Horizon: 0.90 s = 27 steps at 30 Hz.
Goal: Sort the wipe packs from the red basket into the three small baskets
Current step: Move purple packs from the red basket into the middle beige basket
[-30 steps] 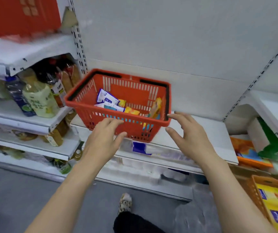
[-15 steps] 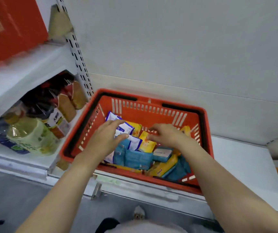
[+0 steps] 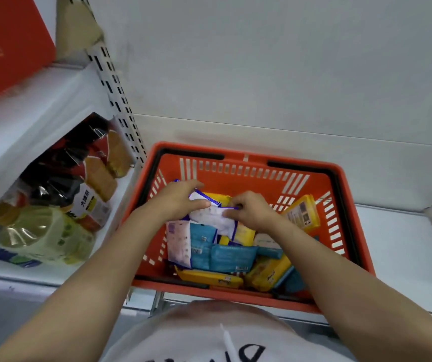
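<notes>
On the white shelf [image 3: 402, 246], at about 6 o'clock from the frame's middle, sits the red basket [image 3: 248, 163], black handles folded down along its rim. Inside it, a jumble of wipe packs: white-and-purple ones toward 9 o'clock, teal packs [image 3: 231, 257] in the middle, yellow packs [image 3: 209, 278] along the near wall at 6 o'clock, and one yellow pack [image 3: 301, 212] leaning tilted against the wall at 3 o'clock.

Both hands down in the basket, close together. Left hand [image 3: 178, 202] at 10 o'clock of the pile, thumb and fingers curled onto the upper edge of a white-and-purple pack [image 3: 213, 218]. Right hand [image 3: 251, 210] just beside it at 2 o'clock, fingers curled and pinching the same pack at its other corner. Pack held slightly above the rest, tilted, its purple-trimmed edge between the two hands.

At 9 o'clock of the basket, on the neighbouring shelf, shrink-wrapped bottles [image 3: 53, 205] lying packed together, dark ones with tan caps behind, a pale yellow-green one in front. At 11 o'clock, up high, a red box [image 3: 8, 45]. At 6 o'clock, at the bottom edge, the person's white shirt [image 3: 209, 338] with dark lettering.
</notes>
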Motion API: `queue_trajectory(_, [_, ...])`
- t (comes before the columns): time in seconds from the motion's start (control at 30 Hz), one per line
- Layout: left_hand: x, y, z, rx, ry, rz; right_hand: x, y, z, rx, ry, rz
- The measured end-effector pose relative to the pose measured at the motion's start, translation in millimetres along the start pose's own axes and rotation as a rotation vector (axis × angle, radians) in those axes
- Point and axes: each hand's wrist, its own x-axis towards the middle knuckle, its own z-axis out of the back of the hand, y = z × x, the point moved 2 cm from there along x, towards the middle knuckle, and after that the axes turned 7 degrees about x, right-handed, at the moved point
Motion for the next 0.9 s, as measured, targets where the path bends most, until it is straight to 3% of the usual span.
queue_trajectory(0.07, [0,-1,5,-0.036,-0.054,-0.091,-5,4,23,0.209,-0.094,0.004])
queue_trajectory(0.2, [5,-9,9,-0.264,-0.091,-0.16,-21,18,44,0.516,-0.073,0.084])
queue_trajectory(0.3, [10,-15,10,-0.232,-0.158,-0.203,-31,19,44,0.666,-0.04,0.118])
queue_trajectory(0.43, [12,-25,11,-0.285,-0.034,-0.304,-44,12,47,0.806,0.028,0.13])
queue_trajectory(0.5, [13,-28,8,-0.4,-0.023,-0.245,-49,10,49,0.744,-0.048,0.078])
queue_trajectory(0.63, [15,-35,8,-0.31,-0.317,-0.027,-50,15,51,0.364,-0.559,-0.229])
queue_trajectory(0.67, [14,-39,9,-0.277,-0.378,0.006,-51,20,48,0.402,-0.561,-0.31])
queue_trajectory(0.73, [9,-48,11,-0.238,-0.434,-0.006,-47,29,35,0.758,-0.352,-0.419])
queue_trajectory(0.8, [6,-56,11,-0.26,-0.347,-0.113,-42,39,22,1.222,-0.154,-0.458])
queue_trajectory(0.83, [5,-58,10,-0.305,-0.233,-0.181,-40,42,19,1.394,-0.132,-0.456])
queue_trajectory(0.9, [1,-56,9,-0.426,0.084,-0.262,-37,42,16,1.511,-0.187,-0.476])
